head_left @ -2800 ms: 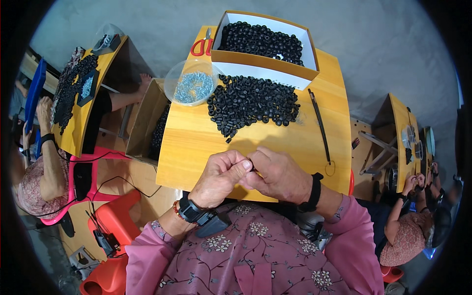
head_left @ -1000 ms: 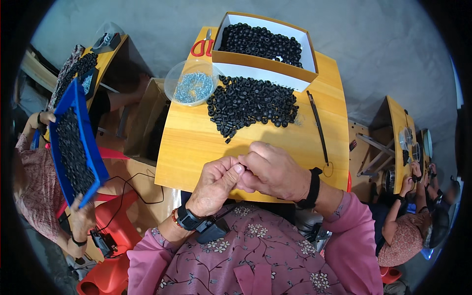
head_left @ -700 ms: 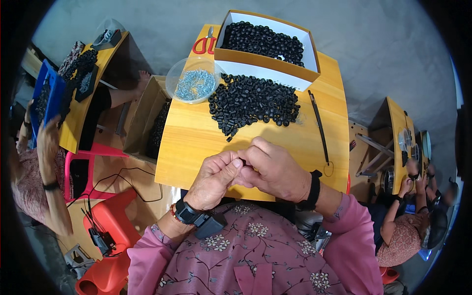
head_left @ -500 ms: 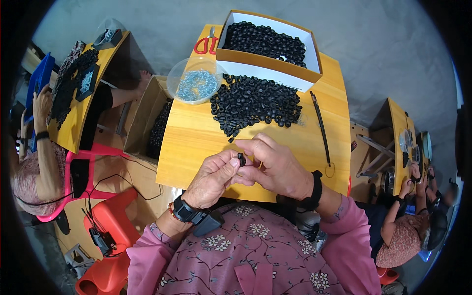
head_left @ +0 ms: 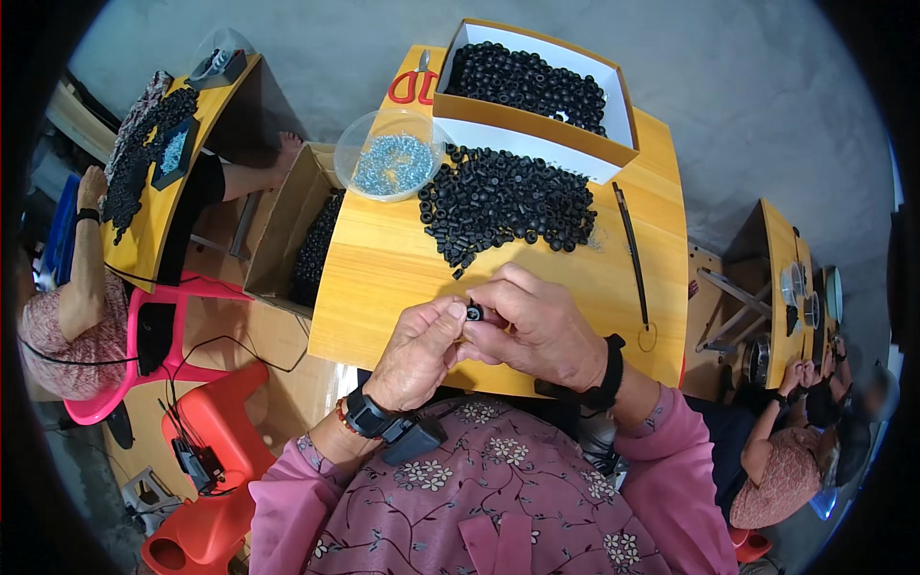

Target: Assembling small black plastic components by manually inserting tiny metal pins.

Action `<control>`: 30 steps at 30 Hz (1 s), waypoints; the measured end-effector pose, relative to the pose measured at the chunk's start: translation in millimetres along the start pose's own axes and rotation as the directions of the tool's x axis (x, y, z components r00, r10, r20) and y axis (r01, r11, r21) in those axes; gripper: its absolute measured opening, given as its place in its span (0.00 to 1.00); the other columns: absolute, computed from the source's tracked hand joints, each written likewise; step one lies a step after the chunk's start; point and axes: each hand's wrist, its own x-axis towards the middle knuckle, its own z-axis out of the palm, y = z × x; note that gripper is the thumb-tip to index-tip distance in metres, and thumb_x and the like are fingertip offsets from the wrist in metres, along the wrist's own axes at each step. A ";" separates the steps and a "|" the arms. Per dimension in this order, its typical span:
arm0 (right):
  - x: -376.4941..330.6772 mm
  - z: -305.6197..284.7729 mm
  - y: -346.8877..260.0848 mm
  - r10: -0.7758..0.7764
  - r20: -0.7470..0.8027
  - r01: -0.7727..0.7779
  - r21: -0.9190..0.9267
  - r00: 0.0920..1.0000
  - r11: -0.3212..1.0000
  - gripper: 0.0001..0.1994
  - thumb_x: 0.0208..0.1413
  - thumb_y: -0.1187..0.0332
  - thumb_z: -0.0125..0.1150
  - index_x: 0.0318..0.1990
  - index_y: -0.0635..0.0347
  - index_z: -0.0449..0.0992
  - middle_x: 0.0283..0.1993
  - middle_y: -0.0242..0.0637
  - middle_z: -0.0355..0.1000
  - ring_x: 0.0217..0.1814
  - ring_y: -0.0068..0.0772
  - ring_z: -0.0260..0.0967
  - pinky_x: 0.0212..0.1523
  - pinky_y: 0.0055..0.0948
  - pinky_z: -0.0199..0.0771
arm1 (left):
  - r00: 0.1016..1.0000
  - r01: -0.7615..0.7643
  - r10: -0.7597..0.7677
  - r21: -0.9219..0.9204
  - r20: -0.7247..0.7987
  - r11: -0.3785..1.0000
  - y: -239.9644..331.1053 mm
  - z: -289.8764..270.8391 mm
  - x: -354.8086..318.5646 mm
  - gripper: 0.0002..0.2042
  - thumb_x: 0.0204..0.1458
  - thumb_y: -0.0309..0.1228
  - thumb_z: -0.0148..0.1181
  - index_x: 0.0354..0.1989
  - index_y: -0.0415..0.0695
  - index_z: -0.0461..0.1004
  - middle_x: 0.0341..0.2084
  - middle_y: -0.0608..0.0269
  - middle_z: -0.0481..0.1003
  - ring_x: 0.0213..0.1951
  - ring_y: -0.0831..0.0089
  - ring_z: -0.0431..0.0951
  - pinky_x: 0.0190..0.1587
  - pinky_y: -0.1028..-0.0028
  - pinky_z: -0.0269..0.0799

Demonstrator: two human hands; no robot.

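Observation:
Between my two hands, just over the near part of the wooden table, is a small black round part (head_left: 473,313) with a ring-shaped face turned up. My left hand (head_left: 418,353) pinches it between thumb and forefinger. The thumb and fingers of my right hand (head_left: 539,331) close on its other side, and the fingertips partly hide it. Beyond my hands lies a loose pile of small black parts (head_left: 513,196), some round and some like short plugs. To the pile's left stands a clear round tub (head_left: 349,144) with many small shiny metal pieces (head_left: 395,165) in it.
An open cardboard tray (head_left: 537,139) with black round parts sits at the table's far side. Red-handled scissors (head_left: 412,88) lie left of it, a thin black stick tool (head_left: 631,251) to the right. A large cardboard box (head_left: 278,244) stands left; other people work at side tables.
My right forefinger has come down onto the black part, which has turned its round face upward. The person at the left has moved a hand and the blue tray lower.

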 end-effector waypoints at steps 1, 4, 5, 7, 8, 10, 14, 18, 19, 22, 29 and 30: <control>-0.4 1.8 1.3 -0.019 -0.018 0.019 -0.009 1.000 1.000 0.12 0.53 0.69 0.67 0.43 0.63 0.75 0.35 0.40 0.68 0.31 0.42 0.73 0.31 0.36 0.74 | 1.000 0.015 -0.015 -0.008 -0.021 1.000 0.6 2.8 -0.5 0.16 0.69 0.39 0.48 0.49 0.35 0.73 0.40 0.59 0.77 0.42 0.72 0.79 0.48 0.71 0.78; -2.8 5.2 7.3 -0.081 -0.040 0.079 -0.041 0.996 0.996 0.12 0.51 0.70 0.68 0.41 0.63 0.75 0.32 0.39 0.67 0.27 0.38 0.71 0.27 0.34 0.72 | 0.997 0.030 -0.033 -0.045 -0.065 0.999 -4.5 6.0 -3.1 0.14 0.68 0.38 0.51 0.44 0.38 0.74 0.37 0.65 0.76 0.39 0.77 0.77 0.45 0.75 0.76; -3.4 5.3 8.4 -0.124 -0.043 0.121 -0.066 0.991 0.990 0.12 0.50 0.70 0.69 0.40 0.64 0.75 0.30 0.38 0.66 0.24 0.35 0.69 0.25 0.31 0.70 | 0.995 0.029 -0.036 -0.074 -0.088 0.997 -6.4 6.7 -3.5 0.13 0.68 0.37 0.51 0.43 0.39 0.74 0.36 0.65 0.76 0.39 0.78 0.77 0.44 0.77 0.75; -3.8 3.0 6.3 -0.149 -0.033 0.146 -0.070 0.988 0.987 0.11 0.51 0.70 0.67 0.39 0.63 0.73 0.31 0.39 0.65 0.26 0.40 0.69 0.26 0.35 0.71 | 0.994 0.025 -0.032 -0.073 -0.100 0.997 -9.5 9.5 -3.3 0.15 0.69 0.38 0.49 0.44 0.37 0.74 0.34 0.65 0.76 0.35 0.78 0.75 0.40 0.78 0.73; -4.0 1.5 5.0 -0.175 -0.023 0.173 -0.076 0.984 0.982 0.10 0.52 0.70 0.65 0.38 0.63 0.71 0.33 0.41 0.65 0.28 0.45 0.70 0.27 0.40 0.72 | 0.994 0.018 -0.026 -0.072 -0.110 0.997 -10.4 10.4 -3.6 0.16 0.70 0.38 0.47 0.46 0.35 0.75 0.32 0.65 0.76 0.31 0.79 0.73 0.36 0.80 0.70; -4.7 -0.7 4.9 -0.191 -0.018 0.189 -0.100 0.981 0.977 0.10 0.52 0.70 0.65 0.38 0.63 0.71 0.33 0.41 0.65 0.28 0.46 0.70 0.27 0.40 0.72 | 0.996 0.041 -0.046 -0.075 -0.071 0.996 -8.5 6.1 -3.7 0.16 0.70 0.38 0.47 0.46 0.35 0.75 0.31 0.65 0.76 0.31 0.80 0.73 0.36 0.81 0.69; -9.7 -3.4 4.2 -0.199 -0.009 0.195 -0.147 0.980 0.970 0.11 0.52 0.68 0.65 0.38 0.62 0.71 0.32 0.41 0.65 0.29 0.45 0.70 0.28 0.39 0.72 | 0.998 0.069 -0.069 -0.060 -0.002 0.996 -6.3 9.7 -1.5 0.17 0.70 0.39 0.48 0.46 0.35 0.75 0.30 0.66 0.76 0.31 0.80 0.75 0.37 0.80 0.73; -14.7 -8.4 9.7 -0.046 -0.018 0.045 -0.011 0.999 0.999 0.12 0.52 0.66 0.67 0.38 0.60 0.71 0.32 0.41 0.65 0.29 0.45 0.70 0.28 0.39 0.72 | 0.995 0.092 -0.093 -0.030 -0.036 0.995 -1.6 18.0 7.3 0.16 0.69 0.38 0.48 0.45 0.34 0.74 0.32 0.63 0.77 0.33 0.77 0.79 0.41 0.75 0.79; -15.4 -8.9 10.0 -0.066 -0.060 0.064 -0.048 0.996 0.997 0.12 0.52 0.65 0.67 0.38 0.60 0.71 0.32 0.41 0.65 0.29 0.44 0.70 0.28 0.39 0.72 | 0.995 0.078 -0.078 0.008 -0.056 0.997 -4.8 12.7 8.0 0.15 0.69 0.36 0.49 0.45 0.34 0.73 0.33 0.61 0.78 0.35 0.75 0.80 0.43 0.73 0.80; -18.8 -9.0 10.2 -0.084 -0.088 0.070 -0.151 0.993 0.986 0.13 0.52 0.65 0.68 0.38 0.60 0.72 0.33 0.41 0.66 0.30 0.43 0.70 0.28 0.38 0.72 | 0.996 0.044 -0.040 0.045 -0.075 0.998 -9.4 6.2 7.7 0.13 0.68 0.34 0.50 0.45 0.34 0.72 0.35 0.58 0.79 0.37 0.72 0.82 0.45 0.70 0.82; -27.4 -11.7 19.5 0.099 -0.025 -0.086 0.308 0.995 0.948 0.15 0.54 0.73 0.68 0.49 0.63 0.75 0.36 0.39 0.71 0.32 0.29 0.73 0.30 0.28 0.73 | 0.995 0.061 -0.065 -0.054 -0.080 0.997 -7.3 12.5 6.6 0.09 0.67 0.31 0.50 0.45 0.38 0.71 0.35 0.59 0.78 0.36 0.71 0.82 0.45 0.69 0.82; -28.7 -11.7 23.4 0.100 -0.028 -0.087 0.307 0.995 0.948 0.15 0.54 0.73 0.68 0.49 0.63 0.75 0.36 0.39 0.71 0.32 0.29 0.73 0.30 0.28 0.73 | 0.995 0.063 -0.067 -0.053 -0.078 0.997 -7.4 11.6 7.3 0.09 0.67 0.31 0.50 0.45 0.38 0.71 0.35 0.59 0.78 0.36 0.71 0.82 0.45 0.69 0.82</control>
